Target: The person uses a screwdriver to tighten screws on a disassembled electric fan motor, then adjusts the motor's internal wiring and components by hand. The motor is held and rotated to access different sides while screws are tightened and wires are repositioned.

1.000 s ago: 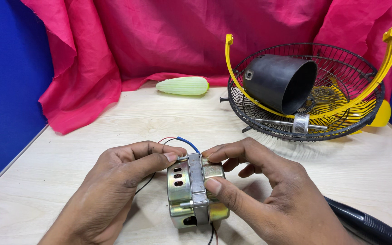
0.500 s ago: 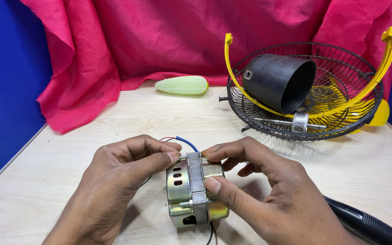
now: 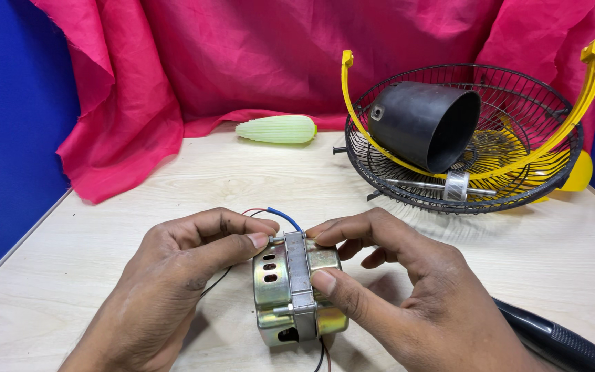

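Low in the middle of the frame, both hands hold a small electric fan motor (image 3: 296, 289), a metal body with a yellowish zinc sheen, vent slots on its left face and a grey laminated band round its middle. It rests on the pale wooden worktop (image 3: 194, 179). The left hand (image 3: 173, 289) closes on the motor's left side, its thumb pressed against the upper left edge and its fingers curled over the top. The right hand (image 3: 408, 296) grips from the right, its thumb lying on the front of the grey band and its forefinger reaching over the top edge.

Thin wires (image 3: 280, 215), one blue and one red, rise from behind the motor between the two hands, and dark leads trail out beneath it at the lower edge of the frame.

In the upper right a black wire fan guard (image 3: 518, 186) lies on the worktop with a yellow curved bracket (image 3: 590, 76) arching over it. Inside the guard sit a black cone-shaped motor cover (image 3: 421, 124), lying on its side with its mouth towards the right, and a steel shaft with a rotor (image 3: 452, 186). A pale green ribbed plastic piece (image 3: 277, 129) lies near the upper middle, just before the crumpled pink cloth (image 3: 242, 55) that drapes the back. A black handle (image 3: 552, 337) lies at the lower right, partly behind the right hand. Blue walls (image 3: 8, 124) flank the frame.
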